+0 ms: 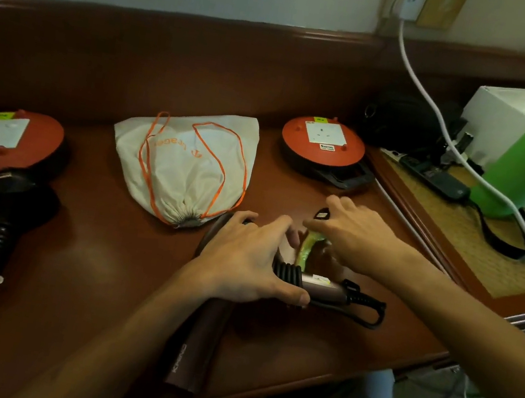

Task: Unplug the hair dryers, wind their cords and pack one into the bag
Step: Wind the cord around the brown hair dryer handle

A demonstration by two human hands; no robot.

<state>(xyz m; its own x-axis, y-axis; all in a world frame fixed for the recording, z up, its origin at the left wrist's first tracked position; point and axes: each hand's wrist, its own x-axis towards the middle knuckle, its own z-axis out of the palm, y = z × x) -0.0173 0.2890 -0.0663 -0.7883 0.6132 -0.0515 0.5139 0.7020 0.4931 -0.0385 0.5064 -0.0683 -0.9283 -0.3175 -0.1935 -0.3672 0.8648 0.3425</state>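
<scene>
Left grip curled round hair dryer; right grip pinching black plug

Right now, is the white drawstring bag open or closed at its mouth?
Closed. The bag lies flat on the desk, its mouth gathered tight into a pucker at the near end, with the orange cord looped loose over it.
</scene>
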